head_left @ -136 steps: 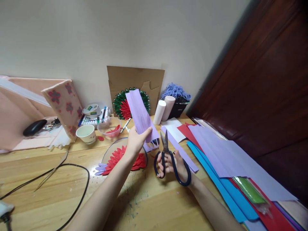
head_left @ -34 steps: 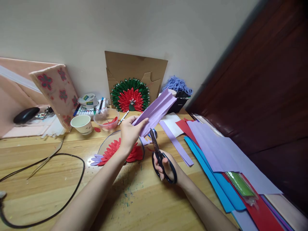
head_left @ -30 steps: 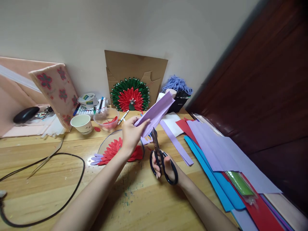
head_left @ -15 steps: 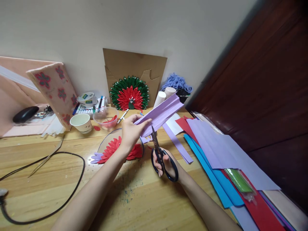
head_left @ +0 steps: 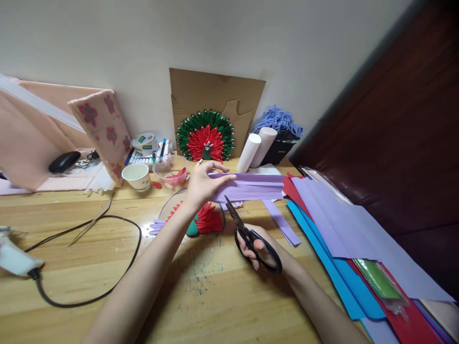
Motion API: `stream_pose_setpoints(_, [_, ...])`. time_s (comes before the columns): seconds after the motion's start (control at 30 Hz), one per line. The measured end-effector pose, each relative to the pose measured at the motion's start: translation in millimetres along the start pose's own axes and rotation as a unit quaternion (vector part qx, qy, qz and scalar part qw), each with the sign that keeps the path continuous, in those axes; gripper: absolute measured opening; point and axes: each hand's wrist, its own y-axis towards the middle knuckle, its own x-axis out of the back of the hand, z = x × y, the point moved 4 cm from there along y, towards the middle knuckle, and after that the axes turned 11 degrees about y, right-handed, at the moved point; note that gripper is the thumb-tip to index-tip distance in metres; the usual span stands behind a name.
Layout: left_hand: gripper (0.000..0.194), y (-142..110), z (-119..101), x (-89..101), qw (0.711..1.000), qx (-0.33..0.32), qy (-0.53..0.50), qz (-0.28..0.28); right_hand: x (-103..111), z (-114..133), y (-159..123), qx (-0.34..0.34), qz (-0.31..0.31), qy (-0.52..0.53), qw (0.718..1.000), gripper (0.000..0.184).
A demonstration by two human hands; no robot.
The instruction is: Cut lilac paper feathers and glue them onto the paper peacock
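A folded strip of purple crepe paper is pinched between the thumb and fingers of my left hand, held level above the table. My right hand grips black-handled scissors through their loops. Their blades look closed, with the tip just below the strip near my left thumb. Behind my left forearm lies a round piece with red petals, a few purple petals and a green shape; the forearm hides part of it.
A cardboard panel with a green and red fan-tailed bird leans on the wall. Left stand a paper cup and a clear bowl. Coloured sheets lie right; a black cable loops left.
The purple strip has swung down from a slant to level. The scissors have dropped slightly away from the strip. The whole view has shifted, so things on the table appear further right.
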Motion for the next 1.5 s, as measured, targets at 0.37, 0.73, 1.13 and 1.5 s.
stream_pose_setpoints(0.37, [0.034,-1,1,-5.7,0.993,0.001,0.006,0.116,-2,11,-11,-0.054,0.043,-0.074,0.995,0.076])
stream_pose_setpoints(0.73, [0.026,-6,-6,-11.3,0.986,-0.023,0.0,0.163,-5,6,-10,-0.018,0.07,-0.066,0.995,0.072])
stream_pose_setpoints(1.13, [0.058,-10,-29,8.6,0.998,-0.046,0.032,-0.017,4,9,-9,0.004,-0.002,0.017,1.0,0.073])
stream_pose_setpoints(1.5, [0.03,-26,-30,-33.7,0.967,0.093,-0.184,0.151,16,-3,1,0.117,-0.064,0.112,0.985,0.07])
